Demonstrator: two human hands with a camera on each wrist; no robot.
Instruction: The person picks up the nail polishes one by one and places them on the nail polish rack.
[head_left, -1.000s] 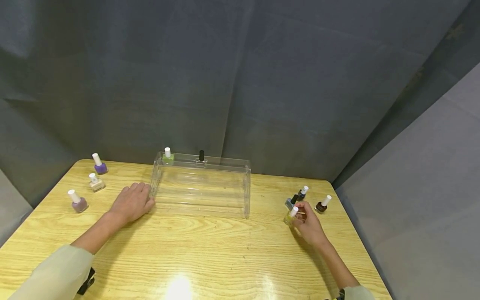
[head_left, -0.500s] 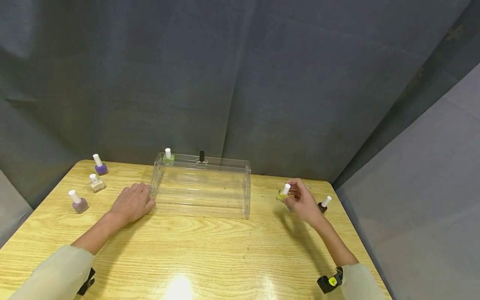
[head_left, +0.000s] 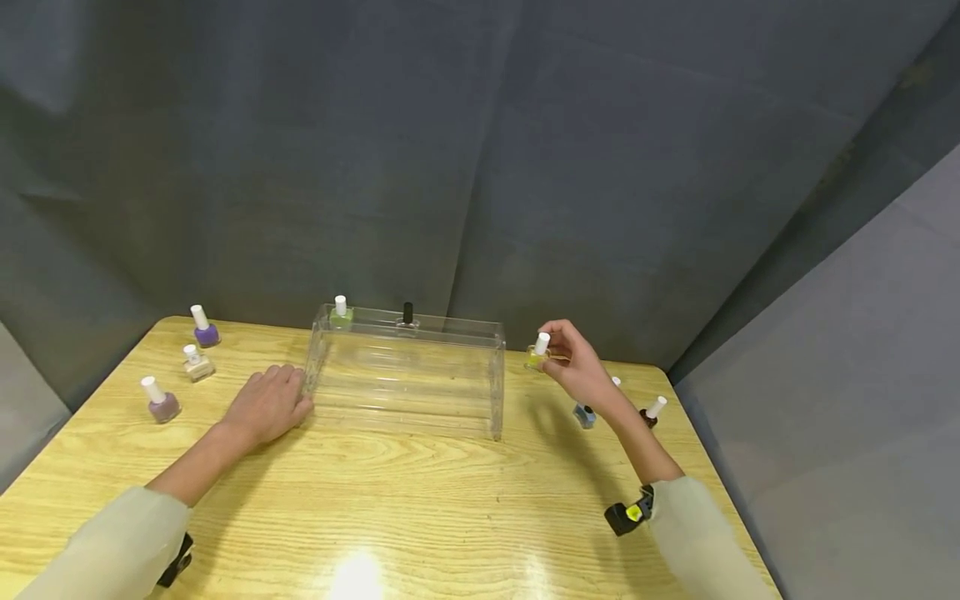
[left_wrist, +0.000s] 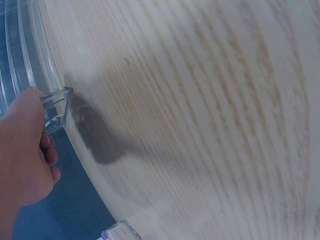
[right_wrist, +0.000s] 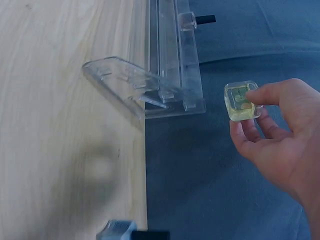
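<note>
My right hand point(head_left: 583, 371) pinches a yellow nail polish bottle point(head_left: 536, 357) with a white cap, held up beyond the right end of a clear display rack point(head_left: 498, 383). In the right wrist view the thumb lies on the bottle's glass point(right_wrist: 239, 105), and the fingers curl behind it. At the rack's left end, my left hand point(head_left: 264, 408) holds the side panel point(left_wrist: 57, 107), thumb toward the front and fingers curled behind. A green nail polish bottle point(head_left: 341, 317) and a clear, black-capped one point(head_left: 407, 317) stand on the rack's top tier.
On the left of the wooden table point(head_left: 405, 500) are purple point(head_left: 207, 335), cream point(head_left: 199, 367) and mauve point(head_left: 165, 407) bottles. To the right, a blue-grey bottle point(head_left: 583, 416) and a dark bottle point(head_left: 650, 417) stand by my right forearm. A dark curtain point(head_left: 375, 167) hangs behind.
My right hand has lifted the yellow nail polish bottle from among the right-hand bottles and carried it left and back toward the rack. My left hand has stayed at the rack's end.
</note>
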